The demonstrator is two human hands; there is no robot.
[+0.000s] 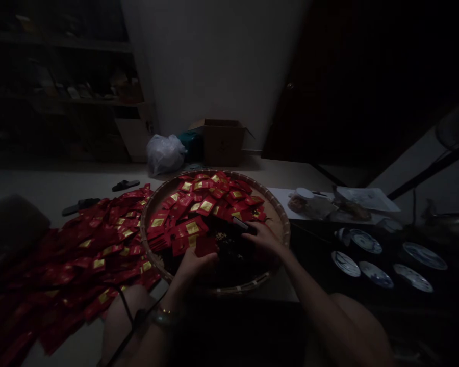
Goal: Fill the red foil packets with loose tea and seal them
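Observation:
A round woven basket tray (pixel 279 216) holds several red packets with gold labels (pixel 193 227) and a dark loose heap (pixel 229 250) near its front. My left hand (pixel 195 265) is closed on one red packet (pixel 205 246) at the tray's front. My right hand (pixel 262 238) sits over the dark heap with its fingers curled round a small dark object (pixel 241 224) that I cannot make out. A bracelet (pixel 164 316) is on my left wrist.
A large pile of red packets (pixel 80 255) covers the floor left of the tray. Blue-patterned small dishes (pixel 375 257) lie at the right, with papers and a lidded jar (pixel 309 201) behind. A cardboard box (pixel 224 140), white plastic bag (pixel 163 153) and slippers (pixel 125 185) lie beyond. The room is dim.

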